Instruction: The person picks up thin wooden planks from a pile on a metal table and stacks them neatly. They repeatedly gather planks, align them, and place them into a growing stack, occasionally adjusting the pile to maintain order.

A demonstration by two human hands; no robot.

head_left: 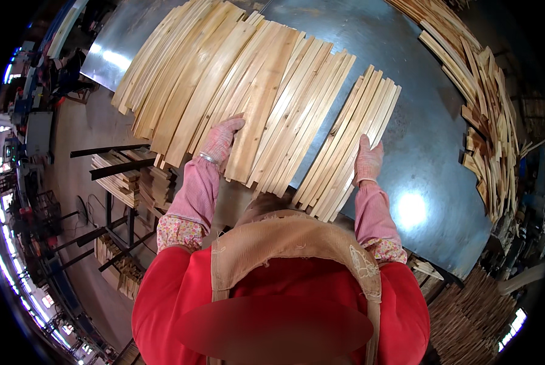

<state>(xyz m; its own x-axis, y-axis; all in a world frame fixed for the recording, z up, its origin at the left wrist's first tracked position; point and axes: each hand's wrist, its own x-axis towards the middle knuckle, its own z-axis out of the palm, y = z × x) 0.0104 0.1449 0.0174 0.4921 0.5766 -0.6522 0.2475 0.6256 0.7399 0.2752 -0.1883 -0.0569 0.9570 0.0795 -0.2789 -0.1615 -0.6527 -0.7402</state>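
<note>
My left hand, in a pale pink glove, is closed on the left edge of a wide wooden board. That board lies over a long row of light wooden strips, and its near end reaches past the table's front. To the right, my gloved right hand rests against the outer side of a smaller group of wooden strips, thumb and fingers apart. A narrow gap of bare metal separates this group from the strips beside it. The undersides of both hands are hidden.
The strips lie on a shiny metal tabletop. Along its right edge runs a heap of loose, rough wood strips. At the left, a dark metal rack holds more wood. Bundled dark sticks stand at the lower right.
</note>
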